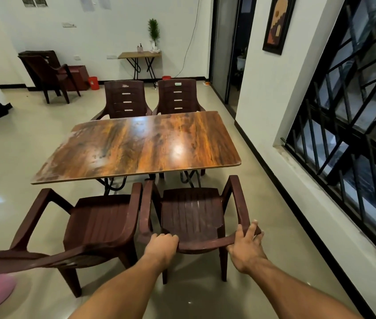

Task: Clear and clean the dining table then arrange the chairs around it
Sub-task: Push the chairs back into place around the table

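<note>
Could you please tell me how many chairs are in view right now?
5: far-left chair and far-right chair beyond the table; near-left chair; near-right chair, held by the left hand and right hand; back chair by the wall, perhaps hiding another.

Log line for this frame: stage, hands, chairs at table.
stage: arranging chairs | left hand: grips backrest of near right chair | right hand: holds same backrest | dining table: two chairs each long side
</note>
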